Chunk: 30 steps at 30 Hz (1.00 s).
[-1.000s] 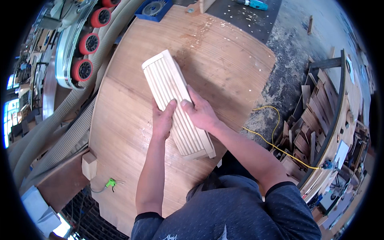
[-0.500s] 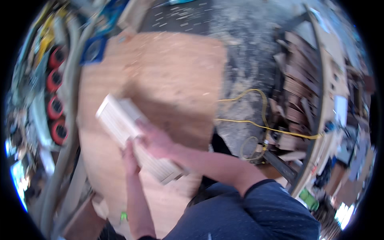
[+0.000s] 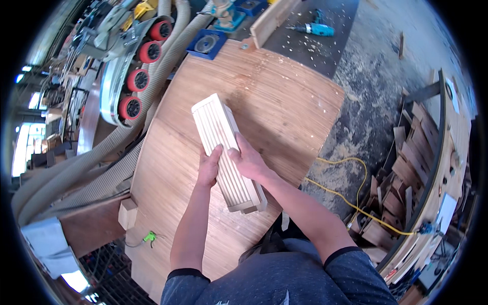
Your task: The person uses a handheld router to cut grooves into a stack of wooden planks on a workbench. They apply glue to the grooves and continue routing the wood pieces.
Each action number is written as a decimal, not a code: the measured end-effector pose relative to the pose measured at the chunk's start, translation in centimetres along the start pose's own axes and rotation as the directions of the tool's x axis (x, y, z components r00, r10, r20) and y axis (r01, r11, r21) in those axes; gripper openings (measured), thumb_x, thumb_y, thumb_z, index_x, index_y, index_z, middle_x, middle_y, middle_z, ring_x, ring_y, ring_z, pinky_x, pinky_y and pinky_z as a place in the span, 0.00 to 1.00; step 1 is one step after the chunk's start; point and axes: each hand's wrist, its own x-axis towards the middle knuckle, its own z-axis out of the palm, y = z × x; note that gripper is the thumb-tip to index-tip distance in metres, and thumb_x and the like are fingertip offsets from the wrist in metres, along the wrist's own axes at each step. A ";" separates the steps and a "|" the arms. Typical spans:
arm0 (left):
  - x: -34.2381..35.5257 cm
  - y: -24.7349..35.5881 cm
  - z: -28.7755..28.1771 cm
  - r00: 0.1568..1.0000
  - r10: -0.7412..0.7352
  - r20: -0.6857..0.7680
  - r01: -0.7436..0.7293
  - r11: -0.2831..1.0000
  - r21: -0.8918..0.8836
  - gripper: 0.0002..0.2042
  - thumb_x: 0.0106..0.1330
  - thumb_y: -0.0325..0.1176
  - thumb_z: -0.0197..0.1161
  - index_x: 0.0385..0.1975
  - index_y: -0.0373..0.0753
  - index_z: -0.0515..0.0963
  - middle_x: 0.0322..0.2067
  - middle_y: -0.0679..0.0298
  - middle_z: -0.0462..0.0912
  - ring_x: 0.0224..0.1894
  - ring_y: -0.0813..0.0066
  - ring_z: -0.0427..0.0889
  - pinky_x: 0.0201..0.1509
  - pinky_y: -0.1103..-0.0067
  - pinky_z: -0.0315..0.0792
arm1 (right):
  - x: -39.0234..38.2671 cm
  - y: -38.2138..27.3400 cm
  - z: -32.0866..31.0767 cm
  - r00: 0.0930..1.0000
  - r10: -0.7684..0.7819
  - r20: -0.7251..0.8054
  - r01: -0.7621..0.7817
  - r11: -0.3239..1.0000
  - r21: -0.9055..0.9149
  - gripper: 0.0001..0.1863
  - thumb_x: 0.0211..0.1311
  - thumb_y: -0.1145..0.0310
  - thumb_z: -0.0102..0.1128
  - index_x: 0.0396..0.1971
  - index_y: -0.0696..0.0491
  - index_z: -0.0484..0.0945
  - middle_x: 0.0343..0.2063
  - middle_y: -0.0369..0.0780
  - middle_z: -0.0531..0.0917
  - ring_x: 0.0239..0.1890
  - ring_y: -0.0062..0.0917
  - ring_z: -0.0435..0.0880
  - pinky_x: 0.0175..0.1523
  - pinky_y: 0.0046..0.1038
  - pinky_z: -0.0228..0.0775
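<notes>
Between my two hands is a long pale wooden piece (image 3: 223, 145) with grooves running along its upper face, held tilted above the wooden tabletop (image 3: 284, 96). My left hand (image 3: 208, 165) grips its left edge, thumb lying on the grooved face. On the opposite edge, my right hand (image 3: 248, 158) is wrapped round the side, its thumb also on top. The fingers beneath the piece are mostly hidden. A second pale layer shows along the right side and lower end of the piece; I cannot tell whether it is separate.
A blue box-shaped thing (image 3: 206, 44) and a teal drill (image 3: 313, 29) lie beyond the tabletop. Grey hoses (image 3: 109, 147) and a machine with red wheels (image 3: 137, 80) stand left. A yellow cord (image 3: 351, 204) and a rack of wood offcuts (image 3: 401, 188) are right. A green-tipped thing (image 3: 149, 236) lies near.
My view has turned, so the table and surroundings have shifted. Both hands still hold the grooved wooden piece, which now points more nearly away from me.
</notes>
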 end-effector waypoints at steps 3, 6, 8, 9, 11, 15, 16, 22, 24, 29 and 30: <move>-0.5 -0.1 -0.1 1.000 -0.014 -0.014 0.013 0.999 -0.039 0.40 0.70 0.38 0.70 0.75 0.35 0.52 0.61 0.49 0.76 0.60 0.62 0.80 0.62 0.68 0.79 | -2.7 1.8 0.5 0.998 -0.069 -0.003 0.069 0.995 -0.075 0.37 0.75 0.56 0.54 0.75 0.59 0.55 0.70 0.58 0.68 0.71 0.50 0.71 0.74 0.42 0.64; -1.8 -1.1 -0.3 0.999 -0.021 -0.024 0.020 0.998 -0.056 0.41 0.70 0.38 0.71 0.75 0.34 0.52 0.62 0.49 0.76 0.60 0.62 0.80 0.62 0.67 0.79 | -6.8 2.3 0.0 0.995 -0.071 0.070 0.076 0.995 -0.058 0.38 0.75 0.59 0.55 0.78 0.54 0.53 0.69 0.55 0.71 0.71 0.47 0.72 0.74 0.41 0.64; -3.9 -0.9 1.3 1.000 -0.017 0.010 0.018 0.997 -0.079 0.42 0.69 0.38 0.72 0.75 0.34 0.52 0.63 0.49 0.76 0.61 0.61 0.80 0.63 0.67 0.79 | -9.3 3.0 -0.6 0.996 -0.048 0.078 0.052 0.997 -0.053 0.38 0.75 0.60 0.56 0.79 0.52 0.53 0.69 0.53 0.72 0.71 0.45 0.73 0.73 0.39 0.65; -4.7 -1.5 1.2 1.000 -0.017 0.006 0.017 0.997 -0.077 0.42 0.69 0.38 0.72 0.75 0.34 0.52 0.63 0.49 0.76 0.61 0.61 0.80 0.63 0.67 0.78 | -10.3 2.7 -0.8 0.995 -0.045 0.092 0.050 0.998 -0.050 0.38 0.75 0.61 0.56 0.79 0.52 0.53 0.68 0.53 0.73 0.70 0.44 0.74 0.73 0.38 0.66; -5.8 -3.0 0.9 1.000 -0.025 0.008 0.026 0.998 -0.065 0.42 0.69 0.38 0.72 0.76 0.34 0.51 0.63 0.49 0.76 0.61 0.61 0.80 0.64 0.66 0.78 | -11.3 3.3 -0.7 0.995 -0.038 0.091 0.041 0.999 -0.032 0.38 0.75 0.62 0.57 0.79 0.51 0.53 0.67 0.52 0.74 0.69 0.40 0.76 0.71 0.36 0.67; -7.6 -3.2 0.7 0.999 -0.010 0.043 0.014 0.994 -0.110 0.42 0.68 0.35 0.72 0.76 0.34 0.52 0.64 0.49 0.75 0.64 0.60 0.78 0.66 0.67 0.77 | -11.0 3.9 -0.1 0.997 0.022 0.072 -0.016 0.997 -0.077 0.39 0.74 0.62 0.59 0.79 0.51 0.53 0.66 0.52 0.75 0.66 0.39 0.79 0.68 0.36 0.70; -7.9 -3.3 0.4 0.999 0.005 0.033 -0.001 0.993 -0.120 0.42 0.68 0.36 0.72 0.75 0.33 0.53 0.64 0.48 0.76 0.64 0.60 0.78 0.67 0.67 0.76 | -11.0 3.3 0.1 0.996 0.045 0.083 -0.036 0.993 -0.114 0.39 0.74 0.62 0.59 0.79 0.52 0.54 0.67 0.52 0.75 0.66 0.40 0.79 0.68 0.36 0.71; -10.3 -3.8 0.1 0.999 -0.043 -0.012 0.043 0.999 -0.027 0.49 0.65 0.43 0.76 0.77 0.30 0.50 0.65 0.44 0.75 0.68 0.58 0.75 0.71 0.67 0.72 | -11.2 6.2 0.8 0.991 0.087 0.106 -0.086 0.996 -0.013 0.34 0.77 0.67 0.54 0.78 0.53 0.54 0.63 0.48 0.79 0.60 0.34 0.83 0.66 0.34 0.72; -10.9 -5.1 -0.4 0.997 -0.052 -0.057 0.051 0.998 -0.025 0.54 0.62 0.47 0.78 0.78 0.30 0.48 0.66 0.43 0.74 0.69 0.56 0.74 0.73 0.67 0.70 | -11.8 5.0 0.8 0.995 0.034 0.093 -0.030 0.998 -0.046 0.31 0.78 0.70 0.50 0.77 0.55 0.57 0.65 0.47 0.77 0.63 0.32 0.78 0.68 0.33 0.69; -11.9 -7.7 -0.4 0.999 0.012 -0.034 -0.016 0.991 -0.132 0.57 0.60 0.51 0.79 0.78 0.28 0.47 0.66 0.41 0.73 0.70 0.56 0.73 0.74 0.67 0.68 | -11.4 4.4 2.1 0.985 0.037 0.167 -0.020 0.995 -0.103 0.29 0.79 0.70 0.49 0.76 0.56 0.59 0.64 0.47 0.77 0.63 0.33 0.78 0.68 0.34 0.69; -11.7 -7.9 -0.4 0.998 -0.021 -0.054 0.017 0.998 -0.062 0.56 0.60 0.50 0.79 0.78 0.28 0.48 0.66 0.41 0.73 0.70 0.57 0.73 0.74 0.67 0.68 | -11.2 4.8 1.9 0.986 0.056 0.156 -0.040 0.994 -0.103 0.29 0.79 0.70 0.49 0.76 0.56 0.59 0.64 0.47 0.77 0.63 0.33 0.79 0.67 0.34 0.70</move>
